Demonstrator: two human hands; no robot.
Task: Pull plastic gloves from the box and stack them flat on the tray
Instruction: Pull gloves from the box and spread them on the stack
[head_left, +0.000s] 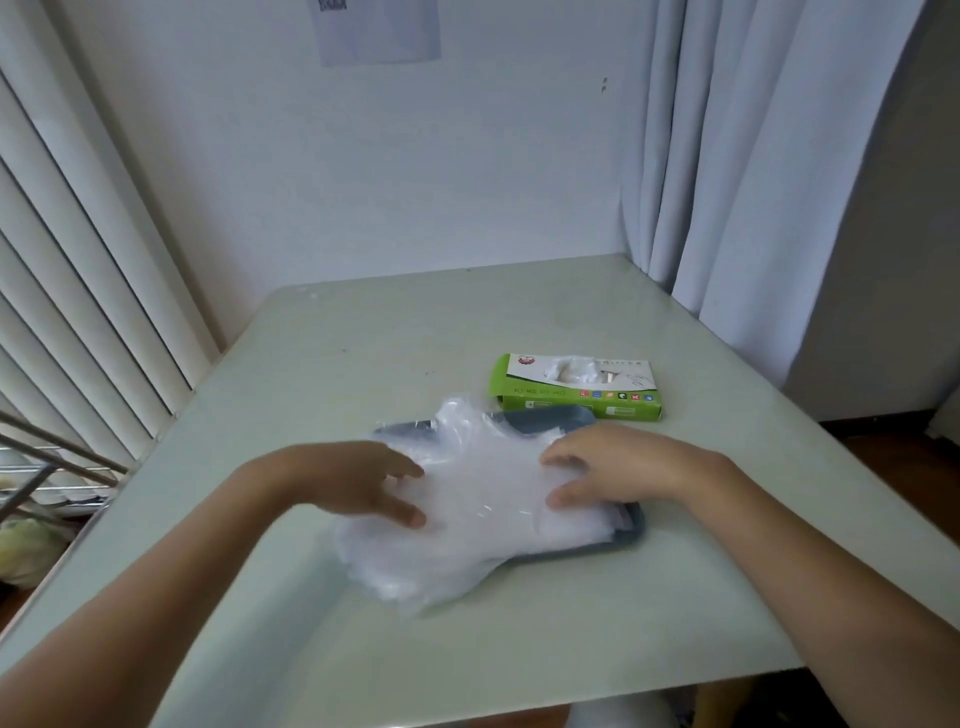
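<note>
Print on the box (576, 401) is unreadable.

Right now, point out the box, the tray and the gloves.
box (571, 405): head view, green front face.
tray (556, 418): head view, far rim.
gloves (483, 499): head view, middle of the pile.

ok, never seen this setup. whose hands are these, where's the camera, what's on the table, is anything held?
There is no robot here: a person works bare-handed, filmed by one wide-angle camera worn on the head and looking down. The left hand and right hand rest with fingers spread on a pile of clear plastic gloves, seemingly flattening it; neither plainly grips anything. The pile sits on a grey tray and spills over its near left edge onto the pale table. Behind the tray lies a green glove box, with a glove poking out of its top.
</note>
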